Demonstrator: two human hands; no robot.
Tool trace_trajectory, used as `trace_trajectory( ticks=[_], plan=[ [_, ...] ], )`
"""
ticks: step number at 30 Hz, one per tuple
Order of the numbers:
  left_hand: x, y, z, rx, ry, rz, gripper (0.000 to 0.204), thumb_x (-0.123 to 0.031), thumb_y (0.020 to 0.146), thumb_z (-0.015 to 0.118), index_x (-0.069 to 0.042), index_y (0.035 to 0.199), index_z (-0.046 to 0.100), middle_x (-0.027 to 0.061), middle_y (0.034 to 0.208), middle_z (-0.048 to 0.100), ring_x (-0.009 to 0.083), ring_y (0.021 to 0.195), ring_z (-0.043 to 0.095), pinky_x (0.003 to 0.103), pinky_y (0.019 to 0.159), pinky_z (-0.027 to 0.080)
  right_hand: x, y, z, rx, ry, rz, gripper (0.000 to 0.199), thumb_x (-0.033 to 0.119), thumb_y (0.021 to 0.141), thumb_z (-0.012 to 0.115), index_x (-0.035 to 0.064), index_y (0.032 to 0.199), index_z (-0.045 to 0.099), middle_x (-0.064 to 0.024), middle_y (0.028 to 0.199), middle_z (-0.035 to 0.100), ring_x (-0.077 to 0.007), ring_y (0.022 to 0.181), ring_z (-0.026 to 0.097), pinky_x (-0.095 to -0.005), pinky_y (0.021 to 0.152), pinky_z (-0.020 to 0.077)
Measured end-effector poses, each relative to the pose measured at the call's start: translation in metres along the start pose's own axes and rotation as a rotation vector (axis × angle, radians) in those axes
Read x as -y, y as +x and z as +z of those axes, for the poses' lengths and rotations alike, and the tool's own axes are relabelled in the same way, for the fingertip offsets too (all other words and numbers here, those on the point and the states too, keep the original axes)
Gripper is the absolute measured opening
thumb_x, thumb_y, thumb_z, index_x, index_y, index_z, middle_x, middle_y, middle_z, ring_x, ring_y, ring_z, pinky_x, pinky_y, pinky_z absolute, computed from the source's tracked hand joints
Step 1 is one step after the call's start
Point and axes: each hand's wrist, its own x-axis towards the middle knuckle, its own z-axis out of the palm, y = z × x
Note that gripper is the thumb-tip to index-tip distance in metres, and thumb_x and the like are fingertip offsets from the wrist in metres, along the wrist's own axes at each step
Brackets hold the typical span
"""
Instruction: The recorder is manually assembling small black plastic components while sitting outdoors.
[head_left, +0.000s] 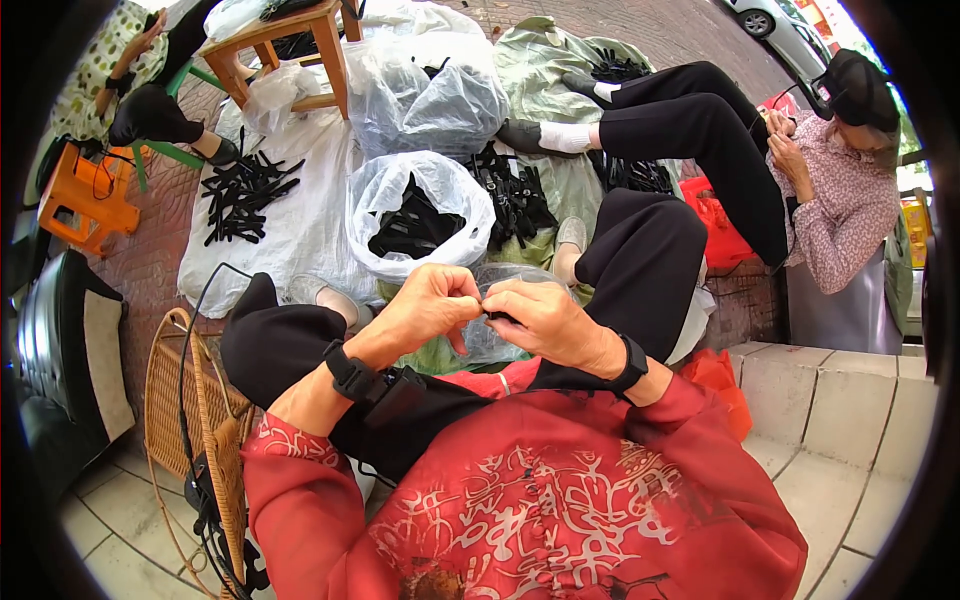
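Note:
My hands meet above my lap, both with fingers closed in a pinch. In the fingers of my right hand (550, 318) is a small black piece (497, 316), mostly hidden; its exact kind cannot be made out. My left hand (435, 308) pinches right beside it, and whatever its fingertips grip is hidden. Just beyond my hands stands a round container lined with a white plastic bag (477, 210), with black strap-like pieces (415, 228) inside. A heap of black straps with metal-looking parts (513, 205) lies to its right.
Loose black straps (245, 200) lie on a white sheet (310, 185) at left. Behind are a filled clear bag (425, 100) and a wooden stool (325, 60). A wicker chair (175, 400) stands left. A co-worker (840, 190) sits right; another person (110, 75) sits far left.

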Motion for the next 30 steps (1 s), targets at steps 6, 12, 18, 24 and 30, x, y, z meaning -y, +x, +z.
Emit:
trace_trajectory(
  ticks=[6,12,18,24,30],
  plan=[
    [0.019,0.013,-0.001,-0.024,0.206,0.087,0.003,-0.004,0.074,0.055,-0.002,0.071,0.054,0.0004,0.06,0.052,0.0091,0.048,0.054,0.019,0.041,0.041,-0.01,-0.007,0.01,0.001,-0.045,0.021,0.019,0.004,0.066,0.062,0.0004,0.081,0.051,-0.011,0.074,0.053,-0.0275,0.065,0.055,-0.0333,0.057,0.0446],
    [0.018,0.011,-0.006,0.109,-0.066,0.051,0.005,-0.009,0.077,0.054,-0.004,0.078,0.054,-0.0014,0.061,0.05,0.0093,0.05,0.053,0.022,0.047,0.043,-0.01,-0.006,-0.013,0.021,0.205,0.283,0.023,0.003,0.067,0.067,-0.0009,0.087,0.058,-0.0089,0.078,0.059,-0.0185,0.07,0.057,-0.0258,0.063,0.045],
    [0.021,0.018,-0.007,0.187,-0.216,-0.017,0.009,-0.014,0.078,0.058,-0.005,0.079,0.055,0.0,0.063,0.052,0.0086,0.056,0.052,0.025,0.051,0.048,-0.013,-0.006,-0.009,-0.05,0.172,0.142,0.021,0.006,0.065,0.063,0.0014,0.085,0.058,-0.0099,0.078,0.059,-0.0243,0.071,0.057,-0.0298,0.063,0.0451],
    [0.026,0.021,-0.013,0.217,-0.251,-0.153,0.008,-0.011,0.079,0.058,-0.004,0.08,0.056,0.0036,0.064,0.056,0.0107,0.051,0.053,0.023,0.048,0.047,-0.016,-0.007,-0.006,-0.062,0.092,0.029,0.021,0.007,0.064,0.063,0.0046,0.085,0.059,-0.0077,0.078,0.059,-0.024,0.071,0.057,-0.0314,0.063,0.0446],
    [0.023,0.018,-0.009,0.173,-0.34,-0.247,0.006,-0.007,0.078,0.056,-0.002,0.075,0.055,0.0055,0.059,0.055,0.0127,0.046,0.052,0.024,0.044,0.045,-0.015,-0.008,-0.002,-0.07,0.008,-0.022,0.023,0.005,0.063,0.061,0.0068,0.086,0.056,-0.0061,0.076,0.057,-0.0237,0.067,0.055,-0.0316,0.059,0.0441]
  ],
)
